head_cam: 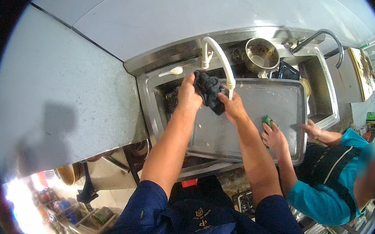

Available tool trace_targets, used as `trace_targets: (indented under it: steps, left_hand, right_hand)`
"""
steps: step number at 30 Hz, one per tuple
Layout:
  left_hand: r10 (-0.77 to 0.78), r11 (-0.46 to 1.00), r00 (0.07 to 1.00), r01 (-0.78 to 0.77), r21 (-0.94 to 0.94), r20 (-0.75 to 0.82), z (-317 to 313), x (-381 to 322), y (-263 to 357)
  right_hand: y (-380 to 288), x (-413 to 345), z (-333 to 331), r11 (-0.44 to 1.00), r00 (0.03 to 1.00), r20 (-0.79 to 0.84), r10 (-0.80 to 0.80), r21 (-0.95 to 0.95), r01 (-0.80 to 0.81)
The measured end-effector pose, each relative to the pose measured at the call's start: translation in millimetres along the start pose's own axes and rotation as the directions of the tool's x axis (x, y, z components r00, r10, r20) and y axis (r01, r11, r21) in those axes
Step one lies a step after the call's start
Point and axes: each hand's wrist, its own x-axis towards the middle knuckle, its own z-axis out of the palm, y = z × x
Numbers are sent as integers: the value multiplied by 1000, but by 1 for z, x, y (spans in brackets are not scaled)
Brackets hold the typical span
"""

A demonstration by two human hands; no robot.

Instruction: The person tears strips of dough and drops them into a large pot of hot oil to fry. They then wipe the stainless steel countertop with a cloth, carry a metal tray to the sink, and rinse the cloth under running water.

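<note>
A dark, crumpled cloth [208, 88] stretches between my two hands above the sink. My left hand [189, 95] grips its left end, and my right hand [233, 107] has hold of its right end. Right by my right hand, water runs from the white curved faucet [221, 55]. Below the cloth, a large shallow metal tray [221, 133] lies across the sink, with small food bits on its wet surface. Over the tray's right part, a co-worker's hand [276, 139] presses a green scrubbing pad [267, 120]; that person's other hand [313, 130] is at the tray's right edge.
Behind the tray stands a metal pot [261, 55], with a black container [288, 71] beside it. A white spoon [171, 72] rests on the sink's back left rim. To the right are a second basin [322, 84] and a dark metal faucet [319, 43]. A wall panel [76, 108] borders the left side.
</note>
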Motion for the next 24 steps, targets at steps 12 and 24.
trace_targets:
  steps: [12, 24]
  left_hand:
    - [-95, 914, 994, 68, 400, 47, -15, -10, -46]
    - [-46, 788, 993, -28, 615, 104, -15, -32, -56]
  right_hand:
    - [21, -36, 41, 778, 812, -206, -546, -484, 400]
    - [8, 14, 8, 986, 942, -336, 15, -149, -69]
